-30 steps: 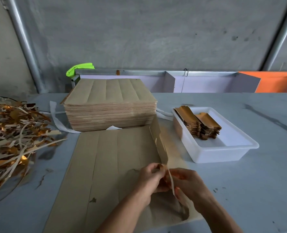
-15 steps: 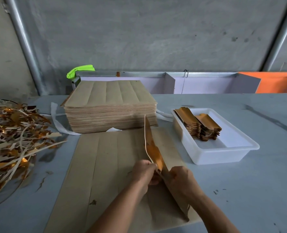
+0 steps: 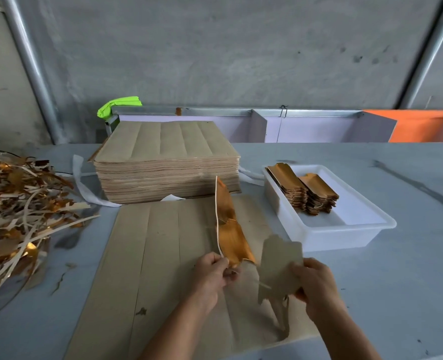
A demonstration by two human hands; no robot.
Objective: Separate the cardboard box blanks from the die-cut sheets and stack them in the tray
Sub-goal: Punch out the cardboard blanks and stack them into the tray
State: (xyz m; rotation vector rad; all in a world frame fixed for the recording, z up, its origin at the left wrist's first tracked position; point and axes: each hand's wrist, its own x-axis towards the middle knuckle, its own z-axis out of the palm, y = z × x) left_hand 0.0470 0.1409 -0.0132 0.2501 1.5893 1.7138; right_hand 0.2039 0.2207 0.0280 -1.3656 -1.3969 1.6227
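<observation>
A brown die-cut sheet lies flat on the table in front of me. My left hand pinches the lower end of a gold-faced strip that stands up from the sheet's right side, a thin pale edge trim beside it. My right hand grips a separated box blank, brown side towards me, held just right of the strip. A white tray at the right holds two stacks of gold blanks.
A thick pile of uncut sheets stands behind the working sheet. A heap of gold and white scrap trimmings fills the left. Lavender and orange panels run along the wall behind, with a green object.
The strip was lifted upright from the sheet's right edge. A blank has come free of it and my right hand has drawn it to the right, away from my left hand.
</observation>
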